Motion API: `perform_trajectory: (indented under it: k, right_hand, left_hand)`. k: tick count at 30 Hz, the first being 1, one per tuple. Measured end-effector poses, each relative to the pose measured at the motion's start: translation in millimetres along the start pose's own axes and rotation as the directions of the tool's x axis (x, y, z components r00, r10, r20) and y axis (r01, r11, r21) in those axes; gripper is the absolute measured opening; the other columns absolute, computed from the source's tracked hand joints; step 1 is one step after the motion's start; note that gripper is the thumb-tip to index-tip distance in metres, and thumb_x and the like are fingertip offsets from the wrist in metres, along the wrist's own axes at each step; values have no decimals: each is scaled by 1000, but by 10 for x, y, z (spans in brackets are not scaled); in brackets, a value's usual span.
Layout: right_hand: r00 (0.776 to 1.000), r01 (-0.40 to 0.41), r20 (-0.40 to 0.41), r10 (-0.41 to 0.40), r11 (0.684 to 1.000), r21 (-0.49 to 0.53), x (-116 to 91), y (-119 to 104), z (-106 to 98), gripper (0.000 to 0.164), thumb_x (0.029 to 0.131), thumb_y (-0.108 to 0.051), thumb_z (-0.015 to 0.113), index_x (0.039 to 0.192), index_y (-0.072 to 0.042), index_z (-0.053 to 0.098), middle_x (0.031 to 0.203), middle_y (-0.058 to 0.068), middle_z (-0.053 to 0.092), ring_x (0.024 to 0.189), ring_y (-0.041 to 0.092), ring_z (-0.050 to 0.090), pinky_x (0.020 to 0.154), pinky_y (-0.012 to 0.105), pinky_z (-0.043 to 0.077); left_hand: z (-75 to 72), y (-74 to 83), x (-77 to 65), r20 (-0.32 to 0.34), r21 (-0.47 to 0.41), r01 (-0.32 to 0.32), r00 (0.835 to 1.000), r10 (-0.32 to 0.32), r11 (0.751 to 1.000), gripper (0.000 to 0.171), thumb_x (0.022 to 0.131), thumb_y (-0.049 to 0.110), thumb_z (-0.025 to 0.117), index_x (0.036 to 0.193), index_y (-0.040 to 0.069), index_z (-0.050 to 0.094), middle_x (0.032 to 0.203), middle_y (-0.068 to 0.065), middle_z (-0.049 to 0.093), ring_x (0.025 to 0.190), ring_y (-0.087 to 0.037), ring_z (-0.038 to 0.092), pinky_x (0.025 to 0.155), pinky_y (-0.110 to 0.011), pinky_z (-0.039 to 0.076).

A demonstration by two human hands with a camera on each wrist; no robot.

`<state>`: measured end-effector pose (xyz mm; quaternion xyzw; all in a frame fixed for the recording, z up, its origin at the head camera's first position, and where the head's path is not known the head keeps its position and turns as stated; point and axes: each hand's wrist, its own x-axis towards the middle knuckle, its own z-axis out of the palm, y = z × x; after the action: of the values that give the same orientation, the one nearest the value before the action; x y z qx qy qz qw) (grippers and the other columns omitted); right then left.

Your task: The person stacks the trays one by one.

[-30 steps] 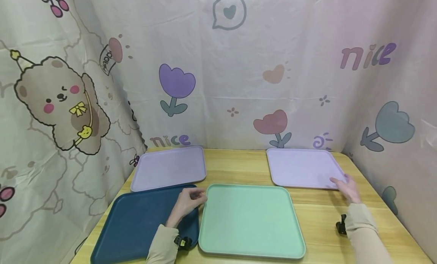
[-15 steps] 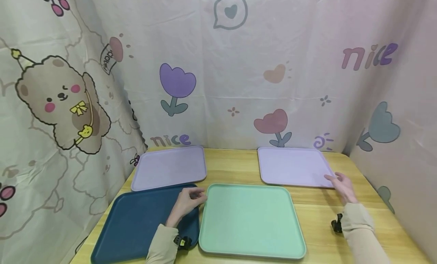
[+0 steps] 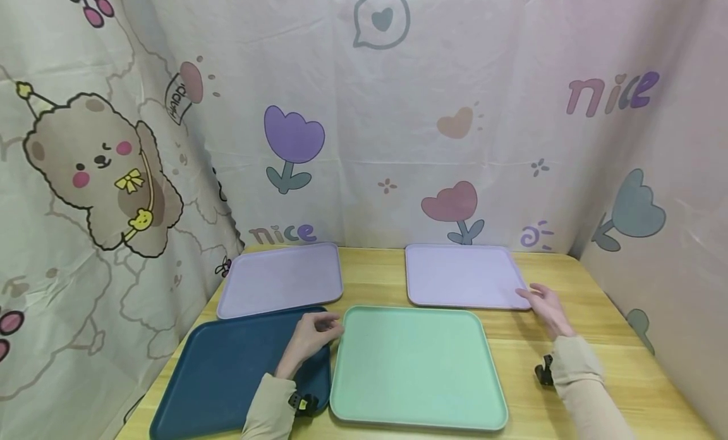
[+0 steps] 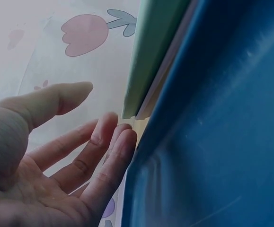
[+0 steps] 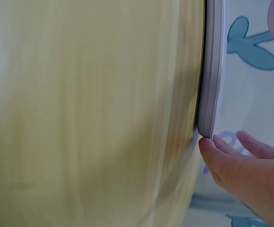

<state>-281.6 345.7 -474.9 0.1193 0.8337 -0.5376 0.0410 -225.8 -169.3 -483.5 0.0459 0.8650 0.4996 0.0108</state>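
Fingertips of my right hand [image 3: 547,308] touch the right front corner of a lilac tray [image 3: 463,277] at the back right. The right wrist view has those fingers [image 5: 217,158] against the corner of the tray's rim [image 5: 211,75], with the thumb apart from it. My left hand [image 3: 309,340] hovers at the back right corner of a dark blue tray [image 3: 227,370], beside a mint green tray [image 3: 418,367]. Its fingers [image 4: 110,165] are loosely bent and the thumb stands away from them. Nothing is in that hand.
Another lilac tray [image 3: 281,279] lies at the back left, behind the dark blue one. All the trays rest on a wooden table [image 3: 375,275]. A printed curtain [image 3: 387,111] hangs behind the table and along both sides.
The right lilac tray has slid left along the table, with my right hand moving left at its edge. My left hand has stayed in place.
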Motion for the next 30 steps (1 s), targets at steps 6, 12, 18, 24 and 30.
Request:
perform_trajectory:
  k: [6, 12, 18, 24, 30]
  right_hand:
    - [999, 10, 39, -10, 1000, -1, -30, -82, 153, 82, 103, -36, 50, 156, 11, 8, 159, 40, 17, 149, 50, 21, 125, 58, 20]
    - [996, 37, 85, -41, 998, 51, -48, -159, 320, 82, 103, -33, 53, 156, 12, 9, 159, 40, 18, 149, 49, 24, 126, 56, 20]
    - [988, 77, 123, -91, 990, 116, -36, -182, 457, 87, 101, -35, 58, 155, 14, 11, 155, 42, 24, 141, 46, 37, 124, 54, 27]
    - [980, 127, 135, -149, 979, 156, -1, -174, 543, 95, 96, -41, 65, 151, 19, 15, 147, 45, 32, 120, 30, 56, 116, 47, 43]
    - [982, 77, 161, -103, 985, 157, -2, -268, 674, 77, 104, -25, 53, 153, 16, 12, 153, 41, 28, 136, 42, 44, 121, 49, 35]
  left_hand:
    - [-6, 26, 1, -20, 1, 19, 1000, -19, 1000, 36, 90, 20, 74, 121, 1, 71, 101, -9, 75, 86, -14, 66, 74, -29, 56]
    - [-13, 65, 5, -39, -10, 26, 999, -26, 1000, 39, 90, 19, 75, 123, -1, 69, 108, -13, 75, 92, -18, 68, 77, -31, 58]
    - [-6, 70, 20, -42, -35, 30, 999, -31, 999, 43, 90, 18, 74, 128, -3, 65, 119, -17, 71, 106, -27, 68, 91, -43, 59]
    - [-9, 73, 38, -36, -45, 38, 999, -40, 998, 50, 91, 17, 73, 135, -4, 60, 132, -22, 65, 123, -38, 63, 102, -51, 54]
    - [-21, 120, 73, 2, -41, 48, 999, -48, 998, 56, 94, 18, 70, 142, -4, 53, 143, -26, 56, 134, -43, 53, 110, -54, 47]
